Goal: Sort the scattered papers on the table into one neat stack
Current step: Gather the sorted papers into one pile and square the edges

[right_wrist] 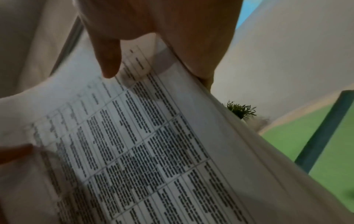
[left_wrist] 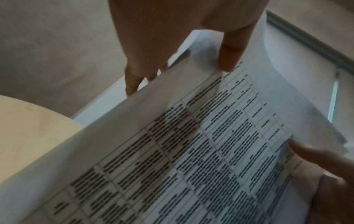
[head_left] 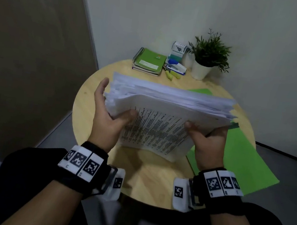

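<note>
Paper stack (head_left: 162,114) upright on the table (head_left: 153,179) — left hand (head_left: 107,118), right hand (head_left: 208,140) at its sides.

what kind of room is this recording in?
Probably a small office or study corner. A round wooden table stands against plain walls, with spiral notebooks, a stapler and a potted plant at its back, and a thick stack of printed papers held over green folders.
</note>
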`<act>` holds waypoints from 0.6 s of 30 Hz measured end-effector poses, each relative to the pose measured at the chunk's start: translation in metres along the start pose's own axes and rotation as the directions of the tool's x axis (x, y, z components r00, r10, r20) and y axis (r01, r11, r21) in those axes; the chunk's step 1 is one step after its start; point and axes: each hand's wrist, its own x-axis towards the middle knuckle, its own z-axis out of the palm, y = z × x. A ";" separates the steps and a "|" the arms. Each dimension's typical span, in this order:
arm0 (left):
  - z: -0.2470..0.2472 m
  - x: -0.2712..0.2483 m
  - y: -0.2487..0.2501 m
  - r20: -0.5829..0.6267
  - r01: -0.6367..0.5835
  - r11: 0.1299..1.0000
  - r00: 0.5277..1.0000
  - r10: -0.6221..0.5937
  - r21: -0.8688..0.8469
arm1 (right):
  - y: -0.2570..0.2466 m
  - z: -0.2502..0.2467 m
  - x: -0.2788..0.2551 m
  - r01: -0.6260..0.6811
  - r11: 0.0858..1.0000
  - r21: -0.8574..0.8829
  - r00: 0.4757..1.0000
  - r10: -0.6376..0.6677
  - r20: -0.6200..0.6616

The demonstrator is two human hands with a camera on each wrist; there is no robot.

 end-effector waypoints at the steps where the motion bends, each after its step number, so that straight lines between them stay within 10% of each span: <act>1: 0.001 0.001 0.000 0.012 -0.005 1.000 1.000 0.005 -0.014 | 0.000 0.000 0.000 0.004 1.000 0.008 1.000 -0.005 0.016; 18: -0.011 0.022 -0.007 0.016 0.081 0.994 0.996 -0.082 0.077 | 0.011 0.011 -0.012 0.121 0.980 -0.160 0.993 -0.122 0.007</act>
